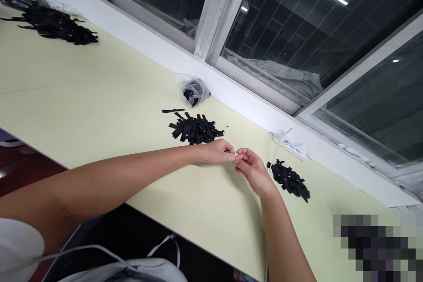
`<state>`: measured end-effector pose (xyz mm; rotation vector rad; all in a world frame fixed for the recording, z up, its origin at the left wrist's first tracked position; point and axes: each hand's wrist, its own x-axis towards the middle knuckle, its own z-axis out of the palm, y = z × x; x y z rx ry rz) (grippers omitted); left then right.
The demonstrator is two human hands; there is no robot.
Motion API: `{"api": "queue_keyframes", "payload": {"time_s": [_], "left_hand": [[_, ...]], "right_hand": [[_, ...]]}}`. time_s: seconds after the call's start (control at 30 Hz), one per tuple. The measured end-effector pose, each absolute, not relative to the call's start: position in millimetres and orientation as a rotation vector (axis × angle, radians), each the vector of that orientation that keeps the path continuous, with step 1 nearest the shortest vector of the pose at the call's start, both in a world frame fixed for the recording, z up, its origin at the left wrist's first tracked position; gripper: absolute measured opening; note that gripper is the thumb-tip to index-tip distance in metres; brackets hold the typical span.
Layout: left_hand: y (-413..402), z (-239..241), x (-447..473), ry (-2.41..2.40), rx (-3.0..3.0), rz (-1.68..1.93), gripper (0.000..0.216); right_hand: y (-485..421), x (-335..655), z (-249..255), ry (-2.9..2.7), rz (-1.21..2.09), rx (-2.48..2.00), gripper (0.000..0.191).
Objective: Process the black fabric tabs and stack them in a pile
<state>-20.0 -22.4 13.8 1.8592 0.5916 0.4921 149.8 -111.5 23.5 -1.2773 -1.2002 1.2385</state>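
Note:
My left hand [220, 151] and my right hand [253, 168] meet fingertip to fingertip over the pale yellow table [205, 198]. Both are pinched closed; whatever lies between the fingers is too small to make out. Just beyond my left wrist lies a pile of short black fabric strips [194, 130] with small light specks on them. To the right of my right hand is a second pile of black strips [291, 180]. One single black strip [173, 110] lies apart, behind the nearer pile.
A clear plastic bag [194, 91] with black pieces stands by the window ledge. A white power strip [291, 145] with cables lies at the right. A larger black heap [59, 24] sits far left. The table's front edge runs below my arms.

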Motion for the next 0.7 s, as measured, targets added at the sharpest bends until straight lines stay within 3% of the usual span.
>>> {"api": "queue_keyframes", "payload": {"time_s": [0.7], "left_hand": [[-21,9,-19,0.634,1.924,0.438,0.025]], "right_hand": [[-107,146,16,-1.357,1.043,-1.315,0.032]]}}
